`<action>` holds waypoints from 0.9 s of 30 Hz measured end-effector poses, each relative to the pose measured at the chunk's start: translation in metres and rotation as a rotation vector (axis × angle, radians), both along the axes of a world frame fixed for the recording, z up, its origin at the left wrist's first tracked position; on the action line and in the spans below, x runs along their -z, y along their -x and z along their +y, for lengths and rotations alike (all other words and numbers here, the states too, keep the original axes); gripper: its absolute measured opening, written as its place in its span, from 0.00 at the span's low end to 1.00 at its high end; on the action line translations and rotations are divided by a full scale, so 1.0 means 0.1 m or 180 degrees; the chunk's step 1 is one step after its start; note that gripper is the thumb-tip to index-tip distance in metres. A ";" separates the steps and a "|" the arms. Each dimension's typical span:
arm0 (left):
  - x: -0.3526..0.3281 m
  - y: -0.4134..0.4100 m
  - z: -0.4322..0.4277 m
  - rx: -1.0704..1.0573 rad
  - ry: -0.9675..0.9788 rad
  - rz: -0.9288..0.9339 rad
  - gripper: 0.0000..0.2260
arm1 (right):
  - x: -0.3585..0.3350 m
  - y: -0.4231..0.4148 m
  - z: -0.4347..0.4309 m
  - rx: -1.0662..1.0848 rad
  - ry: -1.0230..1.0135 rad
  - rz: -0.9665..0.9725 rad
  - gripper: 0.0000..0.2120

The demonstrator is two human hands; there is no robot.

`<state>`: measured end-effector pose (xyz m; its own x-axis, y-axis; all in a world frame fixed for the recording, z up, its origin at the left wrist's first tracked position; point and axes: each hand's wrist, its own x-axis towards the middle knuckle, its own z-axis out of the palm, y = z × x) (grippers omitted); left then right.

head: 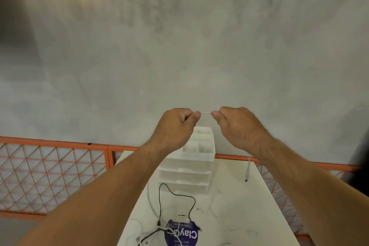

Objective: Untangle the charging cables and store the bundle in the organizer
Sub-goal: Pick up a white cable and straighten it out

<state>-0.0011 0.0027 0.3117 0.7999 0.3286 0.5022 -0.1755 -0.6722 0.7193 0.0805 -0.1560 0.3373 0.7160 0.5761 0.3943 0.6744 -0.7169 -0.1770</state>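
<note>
Railing of orange mesh fills the lower left, with a grey wall rising behind it. Moving rightward, we meet the left hand, raised in front of the wall, its fingers curled and its thumb and forefinger pinching a thin white cable. A short taut length of this cable spans the gap between the two hands.

Below the gap stands the organizer, a clear unit of stacked drawers with open compartments on top, set at the far end of the white table. In front of it a black cable loops across the tabletop and runs down to a tangle of black and white leads at the near edge, which lies partly over a round purple label.

Further right, the right hand mirrors the left, fingers curled and fingertips nipping the other end of the taut span. Under its wrist a pale lead hangs down, plug lowest, above the table; we cannot tell whether it belongs to the same cable.
</note>
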 end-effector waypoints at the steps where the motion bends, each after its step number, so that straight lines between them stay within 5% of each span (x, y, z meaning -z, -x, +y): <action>1: -0.01 0.00 0.04 -0.0149 -0.0247 0.0007 0.22 | 0.00 -0.02 -0.02 0.0082 0.0006 0.0004 0.20; 10: 0.00 0.15 0.72 -0.1175 -0.0837 0.0133 0.23 | 0.01 -0.22 -0.25 0.0456 -0.0109 -0.0044 0.22; 19: 0.25 0.19 0.93 -0.1497 -0.0158 0.0494 0.22 | 0.03 -0.15 -0.20 0.0366 -0.0226 -0.0068 0.21; 22: 0.22 0.19 0.72 -0.0952 0.0001 0.0528 0.24 | -0.01 -0.06 -0.12 -0.0008 0.0031 0.0037 0.19; 27: 0.06 0.10 0.07 0.0604 0.1284 0.0550 0.18 | -0.02 0.10 0.08 -0.0453 0.0141 0.0292 0.15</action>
